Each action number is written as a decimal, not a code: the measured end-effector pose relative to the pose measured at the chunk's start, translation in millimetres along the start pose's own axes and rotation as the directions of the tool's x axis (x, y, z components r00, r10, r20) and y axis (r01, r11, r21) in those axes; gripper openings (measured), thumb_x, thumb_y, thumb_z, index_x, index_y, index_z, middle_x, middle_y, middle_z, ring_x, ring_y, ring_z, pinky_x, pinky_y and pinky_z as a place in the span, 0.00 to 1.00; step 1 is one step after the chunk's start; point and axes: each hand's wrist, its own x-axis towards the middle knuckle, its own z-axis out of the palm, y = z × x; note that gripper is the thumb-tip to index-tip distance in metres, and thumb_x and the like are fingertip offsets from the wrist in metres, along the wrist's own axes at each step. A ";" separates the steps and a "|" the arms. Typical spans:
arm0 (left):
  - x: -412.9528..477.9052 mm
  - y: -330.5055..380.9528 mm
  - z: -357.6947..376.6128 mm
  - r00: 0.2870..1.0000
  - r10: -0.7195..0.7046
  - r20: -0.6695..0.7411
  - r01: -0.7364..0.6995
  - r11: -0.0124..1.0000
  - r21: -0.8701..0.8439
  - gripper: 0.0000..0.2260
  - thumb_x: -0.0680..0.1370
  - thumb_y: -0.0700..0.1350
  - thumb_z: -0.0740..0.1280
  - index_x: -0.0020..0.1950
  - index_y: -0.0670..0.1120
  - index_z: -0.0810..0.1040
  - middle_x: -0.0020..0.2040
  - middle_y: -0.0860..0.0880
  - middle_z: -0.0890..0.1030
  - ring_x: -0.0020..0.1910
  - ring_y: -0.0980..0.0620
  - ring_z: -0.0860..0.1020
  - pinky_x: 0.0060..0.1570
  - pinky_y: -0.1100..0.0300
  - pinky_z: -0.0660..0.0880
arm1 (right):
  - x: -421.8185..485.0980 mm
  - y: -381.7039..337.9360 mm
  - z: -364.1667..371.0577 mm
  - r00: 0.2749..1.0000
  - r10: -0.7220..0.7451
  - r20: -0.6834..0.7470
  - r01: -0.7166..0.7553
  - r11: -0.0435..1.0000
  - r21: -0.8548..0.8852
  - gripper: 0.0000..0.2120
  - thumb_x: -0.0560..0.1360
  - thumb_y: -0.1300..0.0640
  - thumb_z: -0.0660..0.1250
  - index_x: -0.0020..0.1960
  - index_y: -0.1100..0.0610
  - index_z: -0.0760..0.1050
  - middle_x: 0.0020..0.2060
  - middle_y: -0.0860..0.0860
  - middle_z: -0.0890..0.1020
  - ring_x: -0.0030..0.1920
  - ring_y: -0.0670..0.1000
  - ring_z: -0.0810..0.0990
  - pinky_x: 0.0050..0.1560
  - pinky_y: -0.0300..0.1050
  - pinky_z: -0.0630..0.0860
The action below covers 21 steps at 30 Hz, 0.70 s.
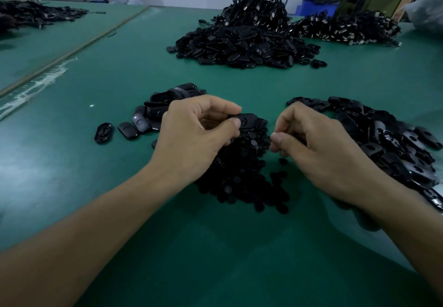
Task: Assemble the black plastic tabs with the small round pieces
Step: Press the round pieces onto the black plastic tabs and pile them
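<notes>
My left hand (191, 134) pinches a black plastic tab (247, 120) between thumb and forefinger, held just above a heap of small round pieces (242, 179). My right hand (318, 148) hovers a short way to the right of the tab, its fingers curled and thumb pressed to fingertips; whether a round piece is between them cannot be made out. A pile of loose tabs (388, 143) lies under and beyond the right hand. A smaller group of tabs (155, 112) lies behind the left hand.
The work surface is a green mat (119, 186). Farther back sit a big mound of black tabs (242, 47), a tangle of cables (259, 7) and a cable heap (345, 27). Another dark heap (28, 15) lies far left. A blue bin (316, 5) stands behind.
</notes>
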 end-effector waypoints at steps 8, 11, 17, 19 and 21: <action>-1.0 -0.7 0.9 1.000 0.004 0.011 -0.004 1.000 0.017 0.08 0.75 0.37 0.74 0.46 0.50 0.84 0.36 0.50 0.86 0.38 0.47 0.85 0.41 0.58 0.82 | -0.7 -4.0 2.4 0.984 -0.077 -0.161 0.109 0.975 0.196 0.04 0.76 0.55 0.72 0.44 0.48 0.78 0.36 0.47 0.85 0.36 0.56 0.82 0.41 0.63 0.79; -2.2 -0.2 2.3 1.000 0.002 0.018 -0.003 1.000 0.022 0.07 0.74 0.38 0.75 0.46 0.50 0.84 0.37 0.50 0.86 0.38 0.47 0.85 0.42 0.56 0.83 | -0.8 -6.0 2.3 0.980 -0.056 -0.191 0.107 0.958 0.267 0.04 0.74 0.55 0.75 0.44 0.48 0.81 0.36 0.48 0.85 0.36 0.58 0.82 0.41 0.61 0.80; -3.3 1.5 3.6 0.999 0.032 0.023 -0.033 0.999 0.035 0.06 0.71 0.43 0.74 0.46 0.53 0.85 0.38 0.51 0.86 0.40 0.49 0.85 0.46 0.50 0.83 | -0.2 -10.0 2.1 0.989 -0.013 -0.148 0.076 0.899 0.431 0.07 0.74 0.63 0.74 0.45 0.51 0.83 0.35 0.48 0.86 0.36 0.44 0.83 0.37 0.31 0.75; -3.2 1.8 4.1 0.999 0.036 0.022 -0.037 0.999 0.035 0.06 0.71 0.44 0.74 0.45 0.53 0.85 0.38 0.51 0.86 0.40 0.49 0.85 0.46 0.49 0.83 | -0.1 -10.9 2.1 0.990 0.009 -0.141 0.062 0.871 0.487 0.09 0.73 0.65 0.74 0.47 0.51 0.82 0.36 0.49 0.86 0.36 0.45 0.84 0.38 0.31 0.76; -3.0 2.1 4.8 0.999 0.037 0.021 -0.038 0.999 0.030 0.06 0.70 0.45 0.74 0.45 0.54 0.85 0.39 0.51 0.86 0.40 0.49 0.86 0.46 0.49 0.83 | 0.4 -11.7 2.3 0.988 0.016 -0.154 0.064 0.864 0.499 0.11 0.73 0.65 0.74 0.48 0.50 0.82 0.37 0.48 0.86 0.37 0.45 0.85 0.39 0.31 0.76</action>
